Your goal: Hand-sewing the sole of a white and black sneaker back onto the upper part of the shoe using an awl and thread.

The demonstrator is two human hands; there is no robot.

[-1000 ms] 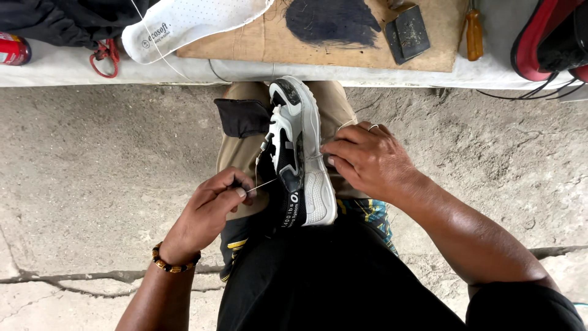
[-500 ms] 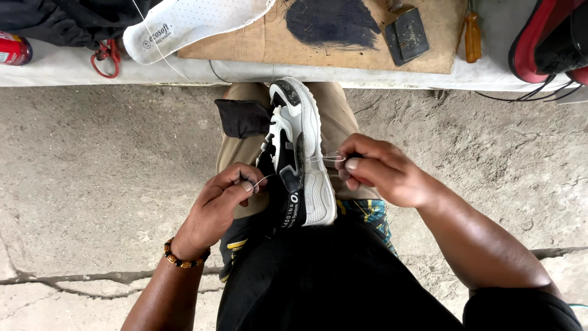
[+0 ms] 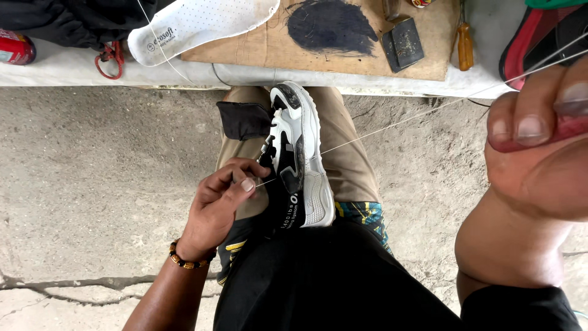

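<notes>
**A:** so where's the sneaker [image 3: 301,160] sitting?

**B:** on the person's lap, lying on its side across the thigh, toe toward the bench [image 3: 73,73]. Left hand [image 3: 219,205] pinches a thin tool, too small to make out, against the shoe's side.

**A:** and the right hand [image 3: 534,132]?

**B:** raised close to the camera, fingers closed on the thread [image 3: 392,121], which runs taut down to the shoe.

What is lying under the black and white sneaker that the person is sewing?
The sneaker rests on the person's lap, on a leg in tan trousers. A black cloth piece lies beside it. The left hand covers part of its side, so what is beneath there cannot be seen.
</notes>
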